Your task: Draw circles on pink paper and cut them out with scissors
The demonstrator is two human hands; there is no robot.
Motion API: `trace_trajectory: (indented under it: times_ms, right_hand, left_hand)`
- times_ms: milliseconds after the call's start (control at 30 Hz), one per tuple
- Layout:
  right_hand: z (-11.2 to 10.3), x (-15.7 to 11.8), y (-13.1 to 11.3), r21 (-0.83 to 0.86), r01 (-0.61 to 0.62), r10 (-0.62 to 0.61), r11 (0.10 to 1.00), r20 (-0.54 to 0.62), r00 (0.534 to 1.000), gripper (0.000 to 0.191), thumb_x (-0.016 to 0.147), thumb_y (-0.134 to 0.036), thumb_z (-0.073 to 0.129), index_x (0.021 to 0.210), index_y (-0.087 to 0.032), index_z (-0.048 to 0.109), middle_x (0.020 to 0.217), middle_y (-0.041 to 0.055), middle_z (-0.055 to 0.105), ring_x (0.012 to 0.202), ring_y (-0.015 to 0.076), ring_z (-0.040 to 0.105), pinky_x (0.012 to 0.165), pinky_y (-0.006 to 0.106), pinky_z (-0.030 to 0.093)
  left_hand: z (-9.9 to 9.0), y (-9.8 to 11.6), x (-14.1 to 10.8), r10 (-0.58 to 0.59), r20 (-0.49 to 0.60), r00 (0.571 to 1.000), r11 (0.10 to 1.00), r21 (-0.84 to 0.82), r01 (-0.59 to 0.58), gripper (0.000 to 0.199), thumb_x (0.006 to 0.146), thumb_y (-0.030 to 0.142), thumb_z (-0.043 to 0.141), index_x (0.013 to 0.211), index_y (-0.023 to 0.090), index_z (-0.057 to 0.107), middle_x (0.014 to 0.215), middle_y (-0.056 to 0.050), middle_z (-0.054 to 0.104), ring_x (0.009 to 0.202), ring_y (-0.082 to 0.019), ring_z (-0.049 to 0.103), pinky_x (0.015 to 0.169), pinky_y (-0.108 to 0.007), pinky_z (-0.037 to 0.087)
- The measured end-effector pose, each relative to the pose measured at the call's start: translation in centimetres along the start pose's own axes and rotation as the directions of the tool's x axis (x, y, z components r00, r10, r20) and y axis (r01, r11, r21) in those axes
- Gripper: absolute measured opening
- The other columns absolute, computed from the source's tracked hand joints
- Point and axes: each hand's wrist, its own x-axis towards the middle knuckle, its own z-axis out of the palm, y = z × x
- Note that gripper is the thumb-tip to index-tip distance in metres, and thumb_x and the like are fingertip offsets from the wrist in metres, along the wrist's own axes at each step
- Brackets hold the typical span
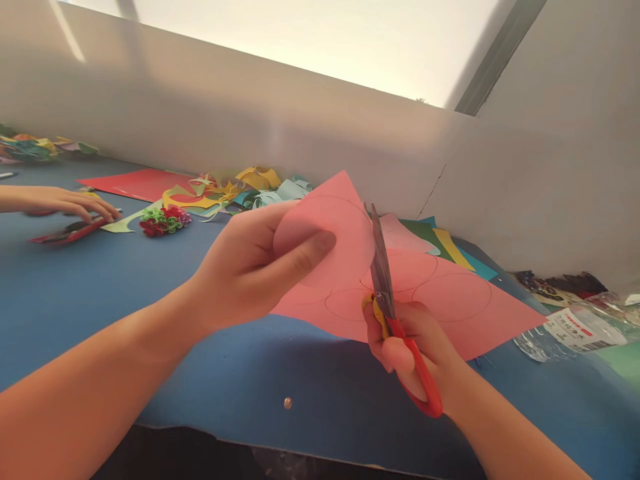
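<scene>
My left hand (250, 267) pinches a piece of pink paper (345, 233) between thumb and fingers, holding it up above the table. The piece has a pointed top corner and a curved drawn line. In my right hand (415, 340) is a pair of scissors (383, 267) with red and yellow handles, blades pointing up. The blades meet the right edge of the pink piece. Below lies a larger pink sheet (465, 340) with several circles drawn on it, partly hidden by my hands.
Another person's hand (75, 201) rests by red-handled scissors (75, 232) at the left. Paper scraps (260, 179), a curled paper flower (163, 220) and a red sheet (137, 183) lie toward the wall. A plastic bottle (575, 330) lies right; a small bead (287, 403) sits near the front edge.
</scene>
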Motion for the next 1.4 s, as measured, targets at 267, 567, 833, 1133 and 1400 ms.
trace_trajectory:
  times_ms: [267, 567, 833, 1133, 1400]
  right_hand:
    - [0.1, 0.3, -1.3, 0.006, -0.036, 0.036, 0.999, 0.001, 0.999, 0.080, 0.067, -0.097, 0.073, 0.063, -0.026, 0.037, 0.059, -0.0033, 0.038, 0.051, 0.0126, 0.032, 0.041, 0.030, 0.027]
    - [0.0, 0.1, -0.3, 0.049, -0.007, 0.007, 0.999, 0.004, 1.000, 0.079, 0.072, -0.098, 0.069, 0.067, -0.025, 0.039, 0.060, -0.0041, 0.040, 0.050, 0.0106, 0.030, 0.040, 0.028, 0.027]
    - [-0.2, 0.1, 0.3, 0.042, 0.024, -0.025, 0.999, 0.029, 0.999, 0.073, 0.080, -0.088, 0.073, 0.067, -0.025, 0.038, 0.061, -0.0060, 0.035, 0.051, 0.0101, 0.030, 0.042, 0.026, 0.027]
    - [-0.2, 0.4, 0.0, 0.032, 0.053, -0.054, 0.998, 0.041, 0.998, 0.078, 0.076, -0.095, 0.070, 0.065, -0.025, 0.037, 0.059, -0.0067, 0.032, 0.050, 0.0100, 0.029, 0.043, 0.027, 0.025]
    - [-0.2, 0.4, 0.1, 0.004, 0.094, -0.094, 0.996, 0.030, 0.995, 0.075, 0.080, -0.091, 0.070, 0.065, -0.026, 0.036, 0.060, -0.0072, 0.029, 0.051, 0.0102, 0.028, 0.044, 0.028, 0.025]
  left_hand:
    - [0.0, -0.1, 0.0, 0.019, -0.010, 1.000, 0.999, -0.030, -0.019, 0.043, 0.099, 0.029, 0.065, 0.063, 0.021, 0.042, 0.065, 0.002, 0.041, 0.058, -0.012, 0.038, 0.045, -0.027, 0.032]
    - [0.2, 0.1, -0.1, 0.015, -0.048, 0.999, 0.998, -0.057, -0.018, 0.051, 0.100, 0.031, 0.065, 0.064, 0.021, 0.030, 0.061, 0.003, 0.035, 0.057, -0.012, 0.032, 0.045, -0.030, 0.026]
    - [0.1, 0.4, 0.0, 0.059, -0.079, 0.995, 0.996, 0.069, -0.053, 0.049, 0.097, 0.027, 0.065, 0.062, 0.021, 0.032, 0.059, 0.004, 0.034, 0.055, -0.011, 0.029, 0.045, -0.030, 0.025]
    - [-0.4, 0.4, 0.3, 0.090, -0.094, 0.992, 0.992, 0.095, -0.081, 0.049, 0.095, 0.028, 0.068, 0.058, 0.022, 0.037, 0.058, 0.005, 0.033, 0.054, -0.011, 0.026, 0.046, -0.030, 0.026]
    - [-0.6, 0.6, 0.3, 0.072, -0.072, 0.995, 0.993, 0.096, -0.065, 0.047, 0.095, 0.028, 0.067, 0.058, 0.022, 0.040, 0.058, 0.005, 0.031, 0.053, -0.011, 0.025, 0.045, -0.031, 0.024]
